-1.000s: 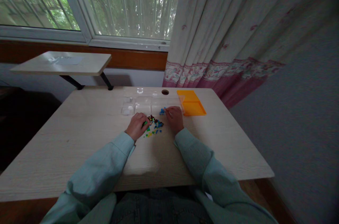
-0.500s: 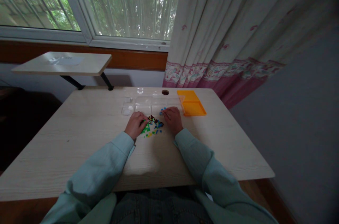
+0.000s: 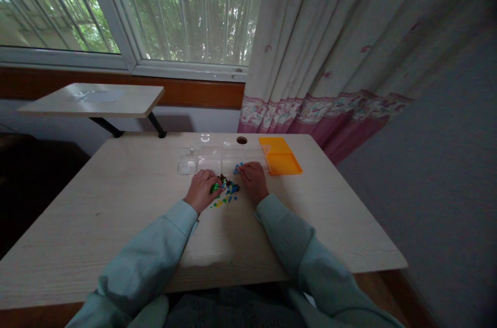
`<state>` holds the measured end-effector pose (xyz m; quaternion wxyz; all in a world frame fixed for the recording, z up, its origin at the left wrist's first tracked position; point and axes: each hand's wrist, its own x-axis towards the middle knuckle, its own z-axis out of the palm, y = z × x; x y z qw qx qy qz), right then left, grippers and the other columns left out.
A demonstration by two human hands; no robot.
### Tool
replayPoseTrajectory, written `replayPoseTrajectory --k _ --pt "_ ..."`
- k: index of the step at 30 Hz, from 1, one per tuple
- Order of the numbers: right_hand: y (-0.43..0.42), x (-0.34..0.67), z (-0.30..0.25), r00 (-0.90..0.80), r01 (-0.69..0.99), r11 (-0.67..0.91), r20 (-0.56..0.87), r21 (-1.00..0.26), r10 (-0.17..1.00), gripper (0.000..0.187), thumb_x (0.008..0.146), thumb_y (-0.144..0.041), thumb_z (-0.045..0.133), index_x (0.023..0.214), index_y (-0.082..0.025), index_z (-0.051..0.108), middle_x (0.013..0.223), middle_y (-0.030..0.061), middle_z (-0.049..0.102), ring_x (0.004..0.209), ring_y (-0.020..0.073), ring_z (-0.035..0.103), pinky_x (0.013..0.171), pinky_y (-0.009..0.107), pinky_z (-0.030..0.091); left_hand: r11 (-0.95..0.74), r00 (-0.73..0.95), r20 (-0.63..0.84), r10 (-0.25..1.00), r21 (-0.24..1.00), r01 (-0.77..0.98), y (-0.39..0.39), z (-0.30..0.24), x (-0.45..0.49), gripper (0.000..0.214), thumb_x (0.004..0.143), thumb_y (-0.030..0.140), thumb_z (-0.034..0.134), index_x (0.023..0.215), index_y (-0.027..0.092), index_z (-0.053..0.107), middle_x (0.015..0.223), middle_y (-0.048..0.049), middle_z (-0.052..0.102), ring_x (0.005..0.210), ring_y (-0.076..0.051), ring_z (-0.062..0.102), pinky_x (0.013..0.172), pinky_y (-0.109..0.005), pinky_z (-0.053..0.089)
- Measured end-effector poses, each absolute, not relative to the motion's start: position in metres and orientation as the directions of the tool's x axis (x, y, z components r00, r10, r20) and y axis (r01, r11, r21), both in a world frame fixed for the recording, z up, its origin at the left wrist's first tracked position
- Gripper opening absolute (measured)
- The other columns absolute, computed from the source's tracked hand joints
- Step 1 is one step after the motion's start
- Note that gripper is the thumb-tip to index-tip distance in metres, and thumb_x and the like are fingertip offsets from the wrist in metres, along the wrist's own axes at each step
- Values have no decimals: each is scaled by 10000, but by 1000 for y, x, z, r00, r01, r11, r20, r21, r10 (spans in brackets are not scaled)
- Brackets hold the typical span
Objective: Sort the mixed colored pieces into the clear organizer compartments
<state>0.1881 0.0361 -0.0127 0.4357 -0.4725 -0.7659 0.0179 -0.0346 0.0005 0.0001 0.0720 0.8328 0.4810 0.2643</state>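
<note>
A small heap of tiny coloured bricks (image 3: 228,191), green, blue, yellow and dark red, lies on the pale wooden table (image 3: 116,204) between my hands. My left hand (image 3: 201,189) rests at the heap's left side with its fingers curled round some green bricks (image 3: 215,188). My right hand (image 3: 253,181) lies at the heap's right, fingers bent and pinched at the pieces; whatever they hold is too small to name. Just behind the heap stands a clear compartment box (image 3: 212,159) with a few blue bricks (image 3: 237,167) at its near right corner.
An orange lid (image 3: 280,161) lies open to the right of the clear box. A round cable hole (image 3: 242,140) sits near the table's far edge. A raised shelf (image 3: 93,99) stands at the back left under the window. Curtains hang at the right.
My right hand has drawn back from the clear box toward the heap. My left hand stays at the heap's left, now showing green pieces in its fingers. The view tilted slightly down.
</note>
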Motion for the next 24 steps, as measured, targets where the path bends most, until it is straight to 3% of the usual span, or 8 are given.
replayPoseTrajectory --k 11,17,24 --pt "38 188 -16 -167 696 548 637 -464 752 182 906 -298 568 910 -218 732 873 55 675 899 202 554 866 358 439 -487 362 356 861 377 788 1 -3 -31 122 834 348 635 867 241 684 943 -57 572 939 -231 489 791 -369 376" --pt "37 188 -13 -179 701 550 635 -453 751 187 905 -273 561 922 -205 734 883 66 676 912 206 554 872 366 435 -504 361 377 853 412 760 2 -4 -30 188 855 383 611 822 212 681 897 -64 574 908 -228 492 785 -372 391" --pt "26 180 -7 -353 615 676 624 -406 697 163 892 -287 584 945 -250 733 884 45 676 927 197 556 883 368 433 -528 298 454 840 557 641 7 -9 -36 244 885 408 564 839 201 684 851 -53 564 868 -201 515 807 -361 427"
